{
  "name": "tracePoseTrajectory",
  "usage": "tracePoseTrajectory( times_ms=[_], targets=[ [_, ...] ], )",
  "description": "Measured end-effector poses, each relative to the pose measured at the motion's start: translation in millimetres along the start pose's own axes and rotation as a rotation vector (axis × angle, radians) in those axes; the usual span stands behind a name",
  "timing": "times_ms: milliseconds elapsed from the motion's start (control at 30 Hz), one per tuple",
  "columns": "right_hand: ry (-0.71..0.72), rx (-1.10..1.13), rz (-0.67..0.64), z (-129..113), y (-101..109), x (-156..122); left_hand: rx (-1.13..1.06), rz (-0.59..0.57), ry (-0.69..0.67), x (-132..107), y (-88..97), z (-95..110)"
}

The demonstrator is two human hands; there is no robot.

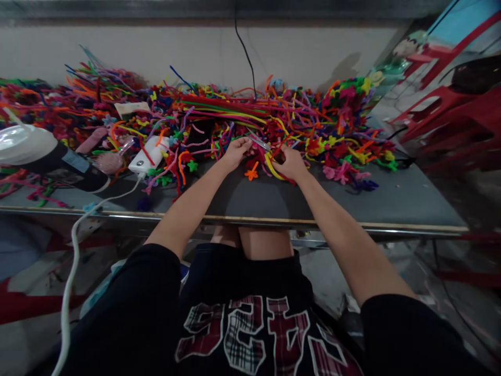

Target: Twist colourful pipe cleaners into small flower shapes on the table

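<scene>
My left hand [237, 152] is closed, pinching the end of a slim silvery tool [259, 142] that lies across the coloured pipe cleaners [219, 112]. Close beside it my right hand [290, 163] is closed on red and yellow pipe cleaners [271, 168]. An orange pipe-cleaner flower [251, 172] lies on the dark table [274, 201] just under both hands. Both forearms reach out over the table's front edge.
A big heap of coloured pipe cleaners and finished flowers [344, 99] covers the back of the table. A white power bank [149, 154] with a white cable [74, 245] lies at left, near a white-and-black device [35, 151]. Red plastic chairs [462, 104] stand at right.
</scene>
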State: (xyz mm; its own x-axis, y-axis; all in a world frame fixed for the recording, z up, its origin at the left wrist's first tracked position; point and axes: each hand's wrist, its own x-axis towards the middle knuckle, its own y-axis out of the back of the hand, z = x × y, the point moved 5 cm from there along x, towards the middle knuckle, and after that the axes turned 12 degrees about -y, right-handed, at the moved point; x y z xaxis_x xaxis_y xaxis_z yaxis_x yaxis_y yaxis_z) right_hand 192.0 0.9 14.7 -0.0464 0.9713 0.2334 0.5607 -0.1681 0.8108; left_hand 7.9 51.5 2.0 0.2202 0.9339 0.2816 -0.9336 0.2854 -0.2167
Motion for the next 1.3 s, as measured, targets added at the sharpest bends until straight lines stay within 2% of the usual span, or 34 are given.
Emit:
tracePoseTrajectory(
  times_ms=[200,400,600,800,1067,1300],
  targets=[
    [0.035,0.032,-0.014,-4,2,-2,-0.038,-0.055,0.059,-5,-5.2,-1],
    [0.015,-0.064,-0.012,3,3,0,0.109,-0.029,-0.081,1,-3.8,5],
    [-0.004,-0.108,0.032,5,6,-2,0.192,-0.078,-0.130,3,-7.6,3],
    [-0.019,-0.172,0.047,2,10,-3,0.194,-0.080,-0.118,1,-7.2,0],
    [0.026,-0.249,0.029,11,25,-3,0.270,-0.168,-0.069,-1,-10.1,-4],
    [0.069,-0.246,0.059,4,22,-3,0.204,-0.127,-0.022,-3,-10.0,-2]
  ],
)
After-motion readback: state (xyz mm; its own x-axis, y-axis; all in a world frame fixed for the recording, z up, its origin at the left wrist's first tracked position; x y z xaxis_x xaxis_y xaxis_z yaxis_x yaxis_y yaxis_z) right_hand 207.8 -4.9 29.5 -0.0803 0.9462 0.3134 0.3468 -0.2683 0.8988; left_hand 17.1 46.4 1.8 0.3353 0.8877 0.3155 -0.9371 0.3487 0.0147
